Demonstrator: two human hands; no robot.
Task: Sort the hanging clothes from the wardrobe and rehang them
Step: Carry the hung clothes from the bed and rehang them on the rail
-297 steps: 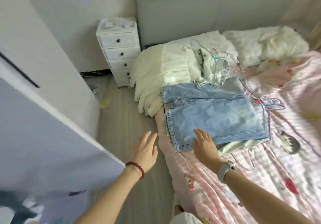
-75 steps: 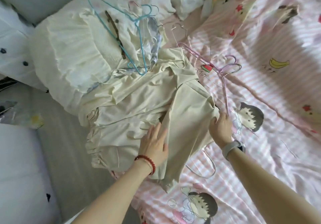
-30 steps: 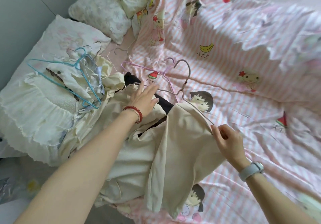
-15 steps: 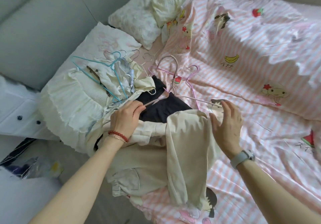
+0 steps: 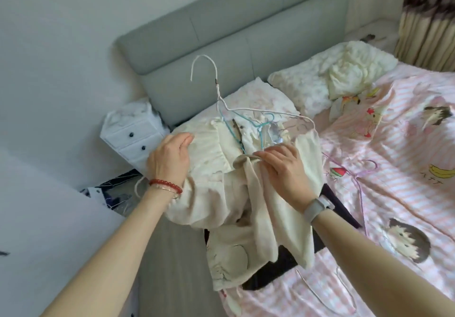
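Both hands have a grip on the cream garment [image 5: 236,193], which is lifted above the near edge of the bed [image 5: 394,169] on a white wire hanger [image 5: 222,100]. The left hand [image 5: 170,159], with a red bead bracelet [image 5: 166,185] at its wrist, curls over the garment's left shoulder, fingers bent round the cloth. The right hand [image 5: 286,169], with a grey watch [image 5: 317,207] on its wrist, pinches the garment's collar edge between thumb and fingertips near the middle of the hanger. The hanger's hook stands up and curves to the left in front of the grey-green headboard [image 5: 234,29]; its right shoulder pokes out of the cloth, and the garment's lower part hangs crumpled, its sleeves dropping toward the bed edge.

Behind the lifted garment lies a pile of pale clothes [image 5: 256,129] with a teal hanger [image 5: 236,124] and other thin wire hangers tangled in it, beside two pillows [image 5: 315,88] at the head of the bed. A dark garment [image 5: 283,265] lies on the pink striped cartoon-print sheet under the hanging cloth, and a pink hanger [image 5: 357,176] lies flat on the sheet to the right. A white small drawer unit [image 5: 133,134] stands on the floor next to the headboard, and a curtain [image 5: 428,19] hangs at the far right.
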